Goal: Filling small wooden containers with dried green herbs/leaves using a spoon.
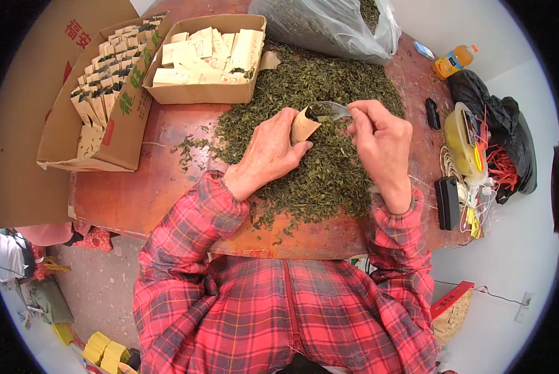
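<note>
My left hand is closed around a small tan paper packet, its open mouth tilted up and to the right. In my right hand is the handle of a spoon, pinched between thumb and fingers. The spoon's bowl end reaches to the packet's mouth, with some dark green leaves by it. Beneath both hands a wide heap of dried green leaves, which look like tea, spreads over the reddish wooden table.
Left stand a carton of upright filled packets and a shallow cardboard box of flat packets. A clear plastic bag of leaves lies behind the heap. On the right are an orange drink bottle, a yellow tub and a black case.
</note>
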`<state>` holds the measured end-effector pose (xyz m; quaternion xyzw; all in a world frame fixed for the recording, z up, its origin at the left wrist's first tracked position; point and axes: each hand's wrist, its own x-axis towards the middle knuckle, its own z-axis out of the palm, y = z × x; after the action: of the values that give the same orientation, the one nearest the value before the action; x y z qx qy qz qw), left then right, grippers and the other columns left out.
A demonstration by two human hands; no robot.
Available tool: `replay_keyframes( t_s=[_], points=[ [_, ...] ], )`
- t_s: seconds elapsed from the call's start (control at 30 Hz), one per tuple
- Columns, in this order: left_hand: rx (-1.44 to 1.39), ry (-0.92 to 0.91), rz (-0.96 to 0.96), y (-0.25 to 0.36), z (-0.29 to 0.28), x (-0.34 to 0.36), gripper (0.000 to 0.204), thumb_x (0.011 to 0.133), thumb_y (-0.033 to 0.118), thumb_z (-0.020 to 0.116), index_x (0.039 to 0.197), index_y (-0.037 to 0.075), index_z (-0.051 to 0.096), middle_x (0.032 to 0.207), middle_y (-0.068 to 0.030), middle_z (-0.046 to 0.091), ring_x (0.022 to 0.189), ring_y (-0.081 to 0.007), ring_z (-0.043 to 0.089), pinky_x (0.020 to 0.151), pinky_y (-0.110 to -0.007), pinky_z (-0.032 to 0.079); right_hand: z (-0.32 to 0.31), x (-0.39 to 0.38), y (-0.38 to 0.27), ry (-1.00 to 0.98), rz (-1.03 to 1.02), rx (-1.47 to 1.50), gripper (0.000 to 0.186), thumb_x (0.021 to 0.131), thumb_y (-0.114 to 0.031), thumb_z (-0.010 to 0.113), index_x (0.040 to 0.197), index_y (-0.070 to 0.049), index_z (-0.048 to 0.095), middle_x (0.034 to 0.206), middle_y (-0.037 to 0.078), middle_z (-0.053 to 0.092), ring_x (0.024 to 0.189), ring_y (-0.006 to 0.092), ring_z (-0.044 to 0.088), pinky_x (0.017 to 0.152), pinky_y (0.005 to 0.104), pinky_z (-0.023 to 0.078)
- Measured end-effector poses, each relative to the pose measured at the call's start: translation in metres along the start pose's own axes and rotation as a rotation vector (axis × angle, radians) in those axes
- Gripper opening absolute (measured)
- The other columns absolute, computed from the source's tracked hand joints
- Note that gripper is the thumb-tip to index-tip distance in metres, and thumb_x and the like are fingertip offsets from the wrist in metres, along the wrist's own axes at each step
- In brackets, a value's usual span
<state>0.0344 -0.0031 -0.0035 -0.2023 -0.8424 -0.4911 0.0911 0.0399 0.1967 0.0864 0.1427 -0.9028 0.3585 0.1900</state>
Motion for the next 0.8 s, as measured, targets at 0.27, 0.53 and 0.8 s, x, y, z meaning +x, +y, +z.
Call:
replay_keyframes(
  t_s=[0.27,0.53,0.8],
  points=[
    [0.022,0.038,0.009,-0.005,0.003,0.000,0.056,0.078,0.016,0.085,0.120,-0.002,0.053,0.089,-0.0215,0.064,0.079,-0.0409,0.064,0.071,-0.046,0.051,0.009,-0.010,-0.002,0.104,-0.241,-0.058,0.012,0.089,0.005,0.071,0.100,0.000,0.070,0.081,0.016,0.071,0.067,0.0287,0.071,0.057,0.0352,0.054],
    [-0.062,-0.015,-0.089,0.006,-0.004,0.001,0.046,0.080,0.012,0.081,0.115,-0.004,0.055,0.095,-0.0270,0.067,0.090,-0.0476,0.067,0.078,-0.051,0.053,0.012,-0.012,-0.002,0.145,-0.411,-0.113,0.022,0.083,0.010,0.073,0.103,0.000,0.070,0.081,0.015,0.070,0.069,0.0302,0.071,0.057,0.0368,0.054],
    [-0.069,-0.025,-0.099,0.007,-0.005,0.002,0.046,0.081,0.012,0.081,0.115,-0.004,0.055,0.094,-0.0267,0.067,0.088,-0.0466,0.067,0.077,-0.050,0.053,0.009,-0.007,-0.003,0.136,-0.453,-0.137,0.028,0.080,0.012,0.072,0.106,0.000,0.069,0.078,0.013,0.067,0.066,0.0295,0.068,0.056,0.0374,0.052]
  ],
)
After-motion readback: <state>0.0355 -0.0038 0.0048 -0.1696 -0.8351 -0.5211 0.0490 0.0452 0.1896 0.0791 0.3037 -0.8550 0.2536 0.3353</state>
